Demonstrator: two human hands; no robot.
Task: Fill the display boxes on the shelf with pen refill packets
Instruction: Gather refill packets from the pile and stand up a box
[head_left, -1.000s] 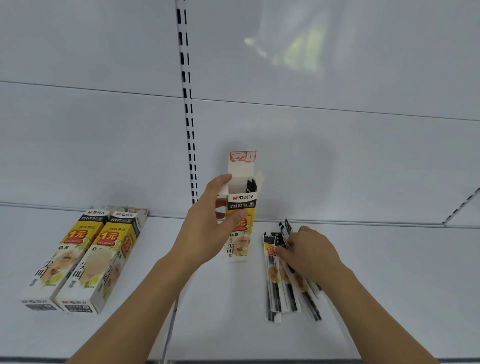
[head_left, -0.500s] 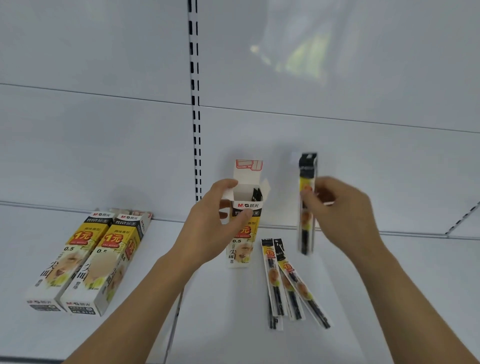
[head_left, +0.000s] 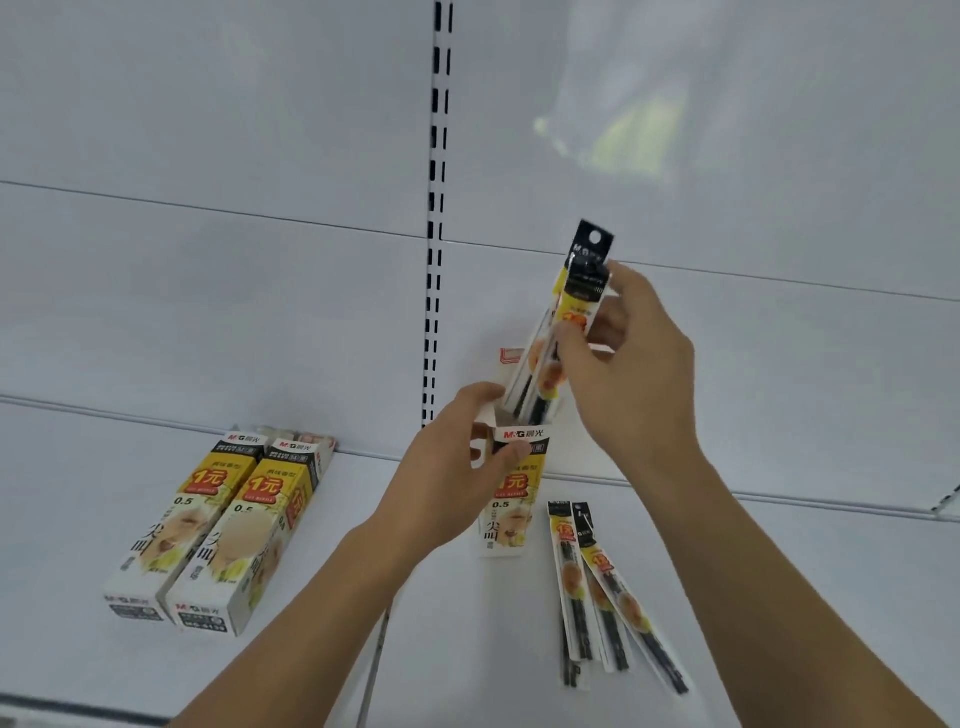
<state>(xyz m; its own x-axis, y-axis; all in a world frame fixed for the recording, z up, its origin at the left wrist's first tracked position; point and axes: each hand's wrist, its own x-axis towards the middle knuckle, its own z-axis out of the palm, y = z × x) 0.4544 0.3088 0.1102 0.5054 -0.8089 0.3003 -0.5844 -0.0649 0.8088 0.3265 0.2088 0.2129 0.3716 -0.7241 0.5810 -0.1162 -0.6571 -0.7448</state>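
An upright yellow-and-white display box (head_left: 511, 499) stands on the white shelf (head_left: 467, 623) with its top flap open. My left hand (head_left: 457, 467) grips its upper left side. My right hand (head_left: 628, 364) pinches a pen refill packet (head_left: 576, 306), tilted, with its lower end inside the box's open top. Its black hang tab points up. A few more refill packets (head_left: 597, 587) lie flat on the shelf just right of the box.
Two closed display boxes (head_left: 218, 530) lie side by side on the shelf at the left. A slotted upright (head_left: 436, 208) runs up the white back panel behind the open box. The shelf's front edge is at the bottom left.
My right hand picked one packet from the pile, lifted it, and carried it left over the box; its lower end now enters the opening. My left hand kept holding the box.
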